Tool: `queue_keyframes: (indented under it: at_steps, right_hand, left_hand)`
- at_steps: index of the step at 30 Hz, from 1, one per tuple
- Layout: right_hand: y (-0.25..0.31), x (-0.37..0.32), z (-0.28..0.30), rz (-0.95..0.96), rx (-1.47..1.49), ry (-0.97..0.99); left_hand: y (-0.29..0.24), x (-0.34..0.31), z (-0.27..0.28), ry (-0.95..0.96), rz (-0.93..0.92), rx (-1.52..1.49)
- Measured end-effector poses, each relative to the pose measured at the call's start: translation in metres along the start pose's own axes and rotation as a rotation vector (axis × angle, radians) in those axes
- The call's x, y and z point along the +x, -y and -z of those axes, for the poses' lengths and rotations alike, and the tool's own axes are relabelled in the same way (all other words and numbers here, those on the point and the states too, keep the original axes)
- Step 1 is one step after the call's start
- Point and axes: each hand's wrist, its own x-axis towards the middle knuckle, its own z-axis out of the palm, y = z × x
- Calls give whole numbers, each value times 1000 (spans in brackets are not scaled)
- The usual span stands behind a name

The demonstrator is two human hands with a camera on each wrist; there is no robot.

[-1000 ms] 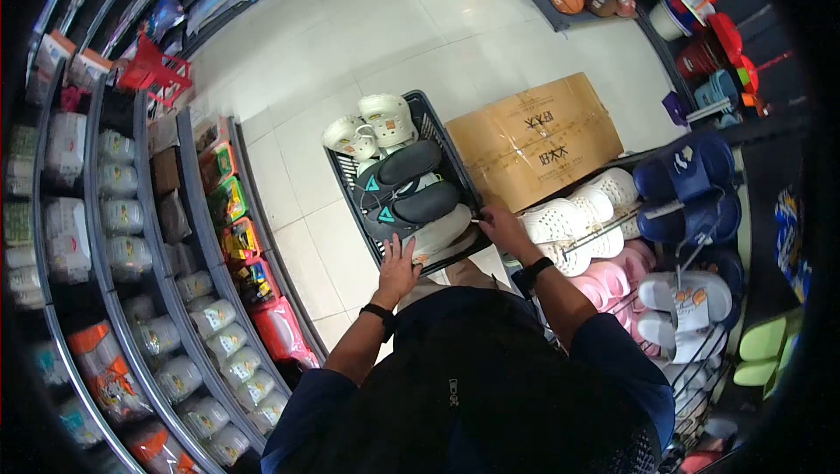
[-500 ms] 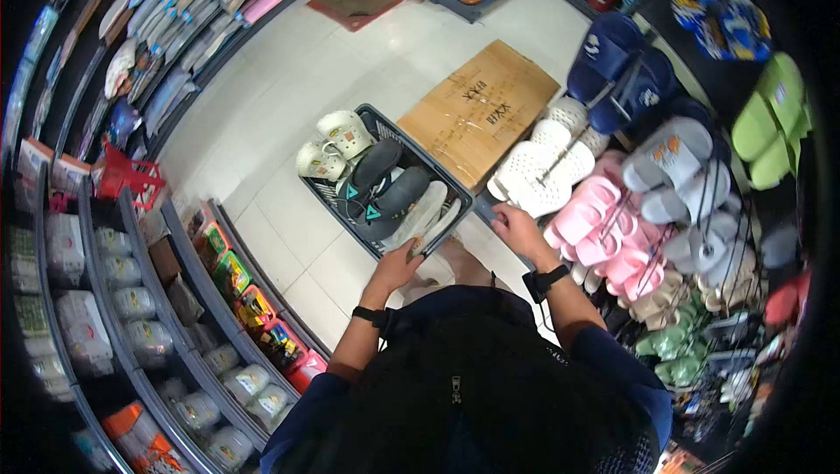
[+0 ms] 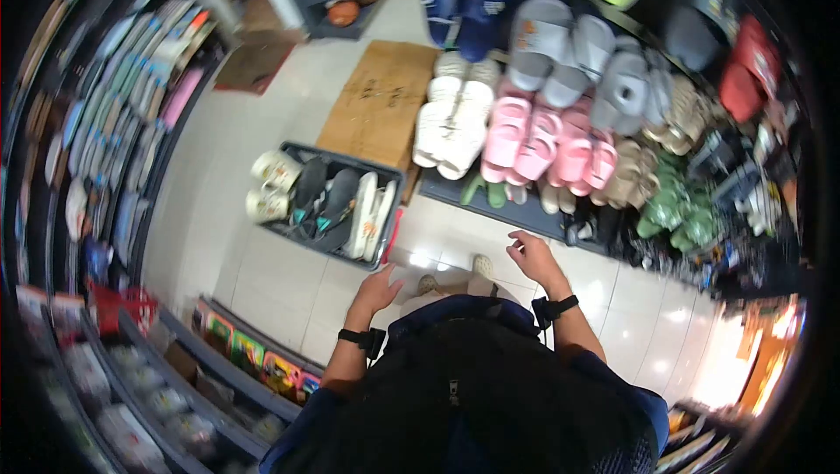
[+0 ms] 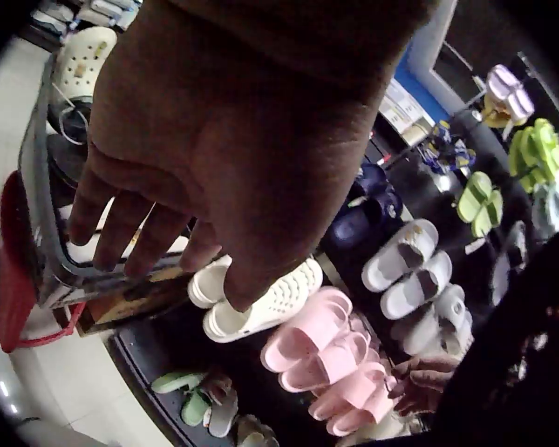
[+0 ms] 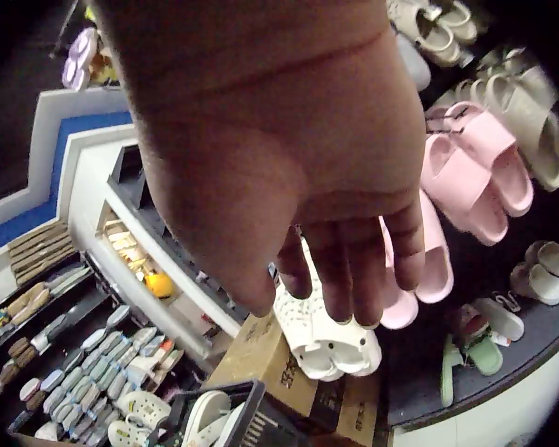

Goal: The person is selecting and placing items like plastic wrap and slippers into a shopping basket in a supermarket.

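Observation:
My left hand (image 3: 376, 290) hangs with nothing in it, near the front corner of a dark plastic crate (image 3: 392, 218) on the floor. In the left wrist view its fingers (image 4: 158, 237) are relaxed and spread, overlapping the crate's edge. The crate holds cream clogs (image 3: 276, 171), black shoes (image 3: 338, 200) with teal marks, and a white pair (image 3: 376, 216) standing on edge. My right hand (image 3: 536, 261) is empty, with loosely bent fingers, in front of the shoe display. White perforated clogs (image 5: 328, 345) and pink slides (image 5: 475, 172) appear beyond it in the right wrist view.
A cardboard box (image 3: 378, 102) stands behind the crate, against the low shoe platform (image 3: 534, 218). Grey slides (image 3: 538, 45) and green clogs (image 3: 669, 198) line the display. A red plastic item (image 4: 14, 265) is beside the crate. Shelves of goods (image 3: 236, 347) run along the left.
The head view has turned right, so the crate appears farther left. Both hands have come away from the crate, the right one first, and now hang empty before my body.

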Motion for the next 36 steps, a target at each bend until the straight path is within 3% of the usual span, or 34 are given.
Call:
queue_keyframes:
  at_steps: [3,12,16,23,30,36]
  right_hand:
    - [-18,-34,6,-83,52,-122]
    - [-89,-151,45,-306,187,-443]
    - [-135,-215,57,-416,223,-537]
    - [-218,-327,78,-556,293,-704]
    - [-251,-425,77,-790,397,-993]
    - [-264,-472,48,-1015,458,-1139]
  left_hand:
    - [-45,25,18,153,15,13]
    - [-195,88,1,241,-382,276]
    - [-256,103,-47,302,-527,277]
    - [-370,104,-140,411,-582,374]
    - [-494,99,-230,607,-776,578]
    - [-563,114,-312,772,-932,611]
